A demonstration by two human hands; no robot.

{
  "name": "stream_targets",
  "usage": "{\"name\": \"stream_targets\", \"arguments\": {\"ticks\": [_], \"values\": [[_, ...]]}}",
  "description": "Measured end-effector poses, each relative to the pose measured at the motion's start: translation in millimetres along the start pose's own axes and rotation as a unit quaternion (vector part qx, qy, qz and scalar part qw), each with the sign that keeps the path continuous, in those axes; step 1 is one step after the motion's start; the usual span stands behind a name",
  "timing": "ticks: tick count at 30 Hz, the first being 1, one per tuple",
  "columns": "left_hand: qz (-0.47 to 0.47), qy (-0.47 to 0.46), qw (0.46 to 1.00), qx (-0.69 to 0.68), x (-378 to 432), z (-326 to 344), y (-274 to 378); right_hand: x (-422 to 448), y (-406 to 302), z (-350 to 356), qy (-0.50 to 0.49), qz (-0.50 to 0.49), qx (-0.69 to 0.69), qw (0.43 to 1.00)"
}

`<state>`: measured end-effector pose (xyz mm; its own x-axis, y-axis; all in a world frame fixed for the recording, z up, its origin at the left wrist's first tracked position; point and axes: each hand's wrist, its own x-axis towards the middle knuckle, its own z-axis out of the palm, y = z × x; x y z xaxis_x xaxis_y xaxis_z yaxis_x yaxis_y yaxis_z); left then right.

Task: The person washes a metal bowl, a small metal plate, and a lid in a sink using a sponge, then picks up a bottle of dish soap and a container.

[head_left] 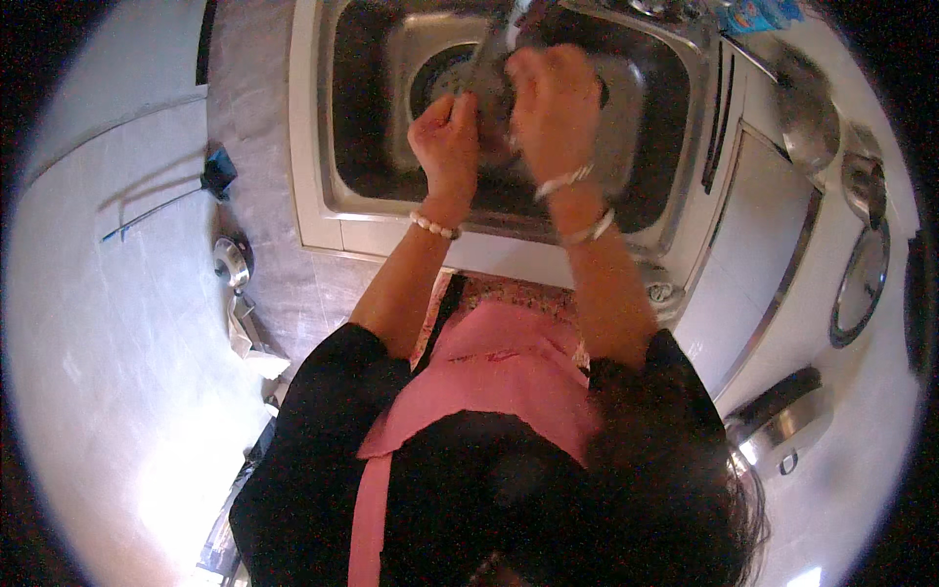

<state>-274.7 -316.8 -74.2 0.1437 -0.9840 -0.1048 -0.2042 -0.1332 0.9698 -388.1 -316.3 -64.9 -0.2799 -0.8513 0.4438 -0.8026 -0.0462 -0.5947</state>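
Both my hands are over a stainless steel sink (359, 172), under the tap (522, 13) at the top of the view. My left hand (446, 139) has its fingers curled and the thumb and fingertips brought together. Close beside it, my right hand (557, 110) is blurred, its fingers bent downward. Between the hands is a dark, blurred patch; I cannot tell whether either hand holds something there. Below them a round dark-rimmed vessel or basin opening (419, 84) shows in the sink, partly hidden by the hands.
A white counter edge (469, 253) runs between the sink and my pink apron (499, 367). At right are a steel pan (810, 132), a round lid (862, 286) and a steel pot (785, 422). A blue packet (759, 15) lies beyond the sink. A small pot (233, 263) is at left.
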Motion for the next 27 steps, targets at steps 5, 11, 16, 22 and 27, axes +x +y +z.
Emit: {"name": "stream_targets", "arguments": {"ticks": [5,11,16,22,27], "values": [[0.082,0.011,0.988,0.130,7,-8,-18,-28,-18,-5,-0.077,0.014,0.005,0.997],[-0.079,-0.004,0.997,0.021,-4,-2,-3,-1,18,14,0.064,0.006,-0.012,0.998],[-0.069,0.002,0.998,0.002,2,-8,-14,-37,-13,10,0.011,0.005,0.038,0.999],[-0.058,0.004,0.998,0.030,2,-2,-15,-3,5,14,0.009,-0.011,-0.049,0.999],[0.023,-0.012,0.998,0.059,1,-8,-12,-29,-10,16,-0.003,0.016,0.062,0.998]]}}
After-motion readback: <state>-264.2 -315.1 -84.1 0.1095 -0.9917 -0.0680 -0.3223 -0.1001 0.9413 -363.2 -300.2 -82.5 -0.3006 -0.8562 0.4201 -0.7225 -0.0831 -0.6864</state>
